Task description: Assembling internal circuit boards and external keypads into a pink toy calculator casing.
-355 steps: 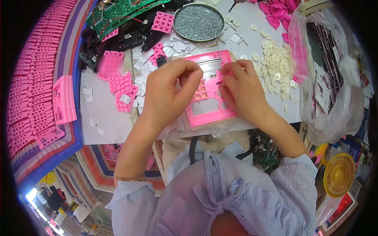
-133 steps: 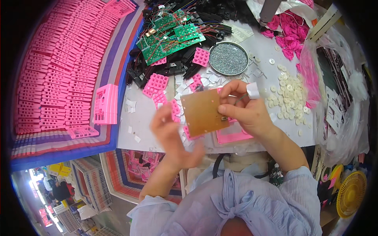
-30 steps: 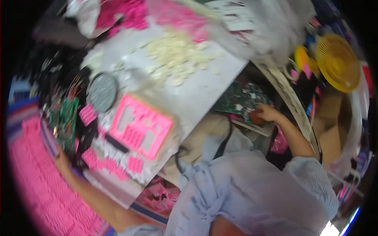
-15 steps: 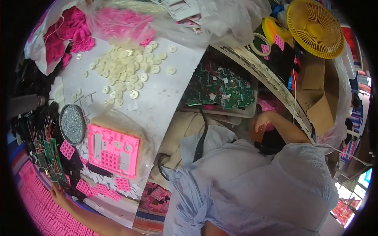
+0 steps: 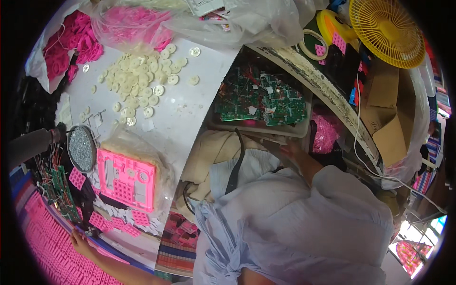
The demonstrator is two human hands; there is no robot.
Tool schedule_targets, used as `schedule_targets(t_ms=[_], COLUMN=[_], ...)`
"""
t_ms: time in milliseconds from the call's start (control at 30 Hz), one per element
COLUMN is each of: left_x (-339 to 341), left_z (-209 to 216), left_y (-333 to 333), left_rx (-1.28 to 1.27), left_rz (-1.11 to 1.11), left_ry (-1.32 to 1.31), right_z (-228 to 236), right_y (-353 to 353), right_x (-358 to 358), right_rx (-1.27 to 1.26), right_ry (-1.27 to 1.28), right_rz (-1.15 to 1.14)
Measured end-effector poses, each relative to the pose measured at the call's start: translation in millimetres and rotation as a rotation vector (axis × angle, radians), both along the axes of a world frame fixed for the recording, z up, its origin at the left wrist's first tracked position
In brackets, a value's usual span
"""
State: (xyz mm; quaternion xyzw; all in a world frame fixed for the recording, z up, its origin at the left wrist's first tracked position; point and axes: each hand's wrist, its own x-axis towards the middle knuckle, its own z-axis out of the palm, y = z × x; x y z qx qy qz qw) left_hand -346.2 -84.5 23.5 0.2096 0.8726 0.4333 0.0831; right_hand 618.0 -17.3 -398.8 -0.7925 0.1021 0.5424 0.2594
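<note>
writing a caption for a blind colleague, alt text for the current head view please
A person's left hand is at stacked pink plastic frames; their right hand, partly hidden, is near a grey tray of green circuit boards. A rectangular pink plastic casing lies on a white worktable, near scattered round cream plastic discs.

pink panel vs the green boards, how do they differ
The pink panel is one piece; the green boards are many, jumbled together. The panel lies on the table; the boards sit in a grey tray. The panel has cut-out windows; the boards have wires strewn over them.
</note>
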Motion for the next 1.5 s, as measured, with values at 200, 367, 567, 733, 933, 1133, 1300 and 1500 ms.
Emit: schedule_targets(t_ms=[200, 367, 567, 733, 933, 1133, 1300, 1500], left_x=[-26.1, 22.0, -20.7, -13.1, 7.9, -1.7, 16.0, -60.6], left_z=[-28.3, -8.3, 12.7, 17.2, 19.9, 86.5, 88.8, 28.3], left_y=[-40.5, 46.6, 105.2, 162.8, 177.9, 145.3, 96.9, 68.8], left_rx=[0.086, -0.113, -0.162, -0.573, -0.592, 0.097, -0.037, -0.430], left_rz=[-0.124, 0.071, 0.148, -0.041, 0.068, 0.083, 0.069, 0.320], left_ry=[0.039, 0.665, 0.693, 0.559, 0.828, 1.145, 0.982, 0.197], right_z=[-14.8, 56.6, 94.1, 117.3, 129.0, 137.0, 148.0, 176.8], right_y=[23.4, 75.9, 112.8, 129.9, 144.9, 154.8, 182.4, 213.9], right_x=[0.7, -74.7, -101.5, -105.8, -110.3, -110.7, -122.4, -179.6], right_rx=[-0.046, 0.104, 0.208, 0.237, 0.295, 0.432, 0.612, 0.545], right_ry=[0.129, 0.112, 0.039, -0.010, -0.004, 0.025, -0.008, -0.139], right_rz=[1.007, 1.522, 1.839, 1.951, 2.048, 2.134, 2.116, 2.193])
